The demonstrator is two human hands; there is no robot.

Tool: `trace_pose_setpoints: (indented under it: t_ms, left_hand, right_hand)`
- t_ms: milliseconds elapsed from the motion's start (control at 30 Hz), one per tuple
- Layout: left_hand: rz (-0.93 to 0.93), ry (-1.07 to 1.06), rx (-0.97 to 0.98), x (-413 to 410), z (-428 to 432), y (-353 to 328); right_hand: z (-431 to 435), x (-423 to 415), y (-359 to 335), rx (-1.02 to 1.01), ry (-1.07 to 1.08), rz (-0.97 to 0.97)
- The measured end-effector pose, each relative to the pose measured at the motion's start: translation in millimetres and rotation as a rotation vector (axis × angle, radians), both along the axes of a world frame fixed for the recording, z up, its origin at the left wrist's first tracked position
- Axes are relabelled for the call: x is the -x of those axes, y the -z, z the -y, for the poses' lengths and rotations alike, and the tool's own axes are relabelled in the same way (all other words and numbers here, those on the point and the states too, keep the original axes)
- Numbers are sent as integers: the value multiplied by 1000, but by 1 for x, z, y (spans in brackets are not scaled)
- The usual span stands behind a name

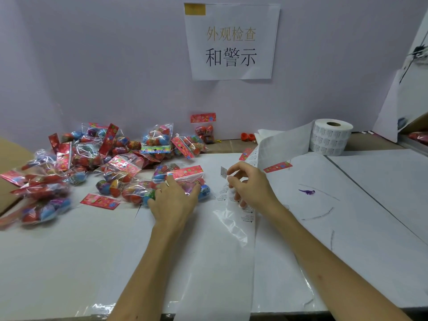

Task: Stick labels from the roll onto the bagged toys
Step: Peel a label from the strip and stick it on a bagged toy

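The left hand (176, 198) lies flat on a bagged toy (186, 172), I think to steady it on the surface (92, 251); the right hand (250, 186) pinches a peeled label (223, 172) just beside it.

Bright, even light; wide-angle bending at edges, glare on plastic.

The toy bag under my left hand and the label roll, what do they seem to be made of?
Toy bag: thin clear plastic film, glossy; it crinkles and glints, the toys show through. Label roll: matte white paper labels, probably on a cardboard core, judging by its brown centre.
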State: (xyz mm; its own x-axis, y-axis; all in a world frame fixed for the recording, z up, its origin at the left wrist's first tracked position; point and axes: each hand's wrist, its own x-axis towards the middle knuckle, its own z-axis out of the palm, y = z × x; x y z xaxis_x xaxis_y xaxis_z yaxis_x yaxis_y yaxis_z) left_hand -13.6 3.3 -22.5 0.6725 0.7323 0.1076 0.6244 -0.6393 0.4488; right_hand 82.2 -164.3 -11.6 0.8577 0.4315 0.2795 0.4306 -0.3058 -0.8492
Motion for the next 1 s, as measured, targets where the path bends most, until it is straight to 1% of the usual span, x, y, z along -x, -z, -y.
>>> trace_pose_setpoints:
  t_ms: [67, 100, 167, 200, 367, 467, 533, 633, 667, 700, 767, 867, 1000]
  left_hand:
    - [103, 30, 70, 0, 3, -3]
    - [192, 49, 145, 0, 4, -5]
    - [377, 72, 355, -2, 8, -9]
    - [439, 72, 445, -4, 9, -11]
    - [582, 55, 751, -6, 6, -15]
    - [704, 52, 925, -4, 4, -16]
    - [746, 36, 1025, -4, 3, -18]
    - [800, 41, 1213, -4, 4, -24]
    - [816, 55, 1246, -4, 4, -26]
    - [830, 72, 1267, -3, 5, -27]
    - [861, 105, 1298, -3, 7, -28]
    - [886, 154, 1312, -2, 9, -29]
    - [900, 206, 1274, 0, 12, -31]
  right_hand:
    - [0, 0, -1, -3, 2, -3]
    - [0, 0, -1, -4, 5, -4]
    - [0, 1, -2, 2, 16, -5]
    - [0, 1, -2, 6, 22, -9]
    - [1, 3, -5, -15, 23, -31]
    - [1, 5, -8, -60, -2, -31]
    - [2, 6, -12, -158, -86, -115]
    - [4, 7, -19, -471, -274, -447]
    - [5, 7, -22, -537, -319, -535]
    - [5, 6, -23, -561, -350, -595]
    - [5, 7, -24, -534, -392, -664]
    - [3, 9, -22, -478, -442, -688]
    - [1, 11, -19, -427, -448, -652]
